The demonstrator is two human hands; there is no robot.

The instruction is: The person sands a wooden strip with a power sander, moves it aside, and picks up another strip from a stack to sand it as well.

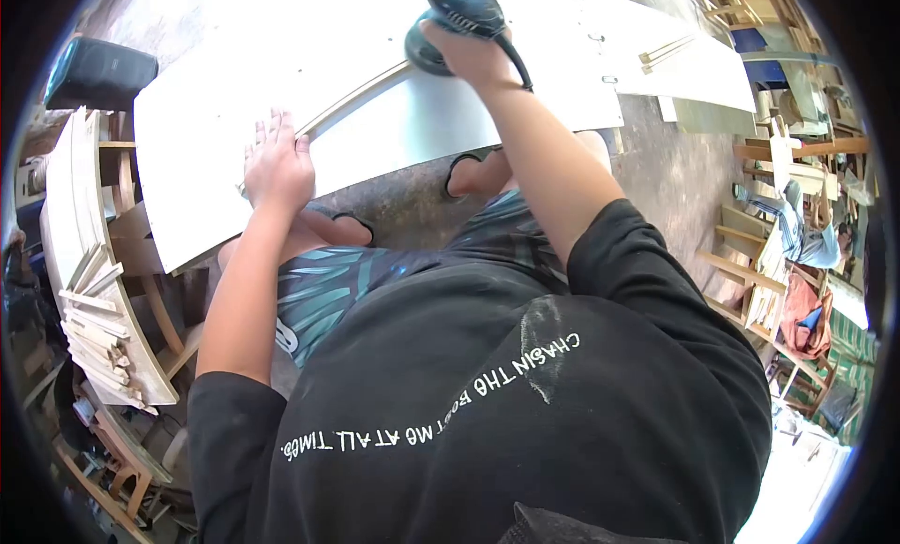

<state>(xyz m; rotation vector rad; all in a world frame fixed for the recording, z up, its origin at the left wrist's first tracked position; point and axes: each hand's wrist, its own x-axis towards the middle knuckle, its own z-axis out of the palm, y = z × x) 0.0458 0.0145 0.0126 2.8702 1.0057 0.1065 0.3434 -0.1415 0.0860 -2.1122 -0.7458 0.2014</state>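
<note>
My right hand (475, 58) is wrapped round a dark handheld orbital sander (465, 7), with its round pad tilted near the far end of a thin wooden strip (354, 95). A dark cord runs down from the sander beside my wrist. The strip lies slantwise on a large white board (220, 150). My left hand (278, 169) rests flat over the strip's near end with its fingers stretched out, covering part of it. Glare washes out much of the board.
A black box-like object (100, 72) stands at the board's left edge. Loose wood offcuts (98, 347) lie on a bench at the left. Thin sticks (667, 52) rest on another white panel (698, 75) at the right. A person (804, 227) sits farther right among timber pieces.
</note>
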